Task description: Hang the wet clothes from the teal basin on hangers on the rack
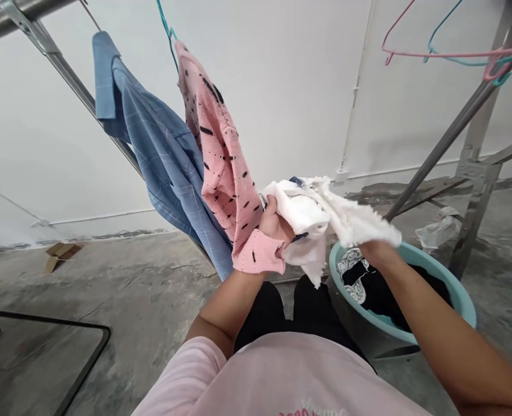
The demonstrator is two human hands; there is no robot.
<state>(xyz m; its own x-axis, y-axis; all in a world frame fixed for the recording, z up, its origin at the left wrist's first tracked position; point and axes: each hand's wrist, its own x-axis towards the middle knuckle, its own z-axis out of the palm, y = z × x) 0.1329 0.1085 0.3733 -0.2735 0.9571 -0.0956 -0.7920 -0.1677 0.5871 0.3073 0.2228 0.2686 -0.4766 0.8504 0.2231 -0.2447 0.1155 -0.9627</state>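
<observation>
My left hand (275,222) and my right hand (379,251) both grip a crumpled white cloth (301,211) with a frayed edge, stretched between them at chest height. A pink knit sweater with black dashes (225,167) hangs from a teal hanger (167,26), and its ribbed cuff (258,253) lies against my left wrist. Below my right hand stands a teal plastic basin (448,278) holding dark and patterned wet clothes (368,283). Part of the basin's inside is hidden by my right forearm.
A blue checked shirt (160,156) hangs from a slanted metal drying rack (65,69). Pink and teal hangers (450,52) hang at upper right. A plastic bag (437,231), cardboard scraps (60,254) and a black frame (43,349) lie on the concrete floor.
</observation>
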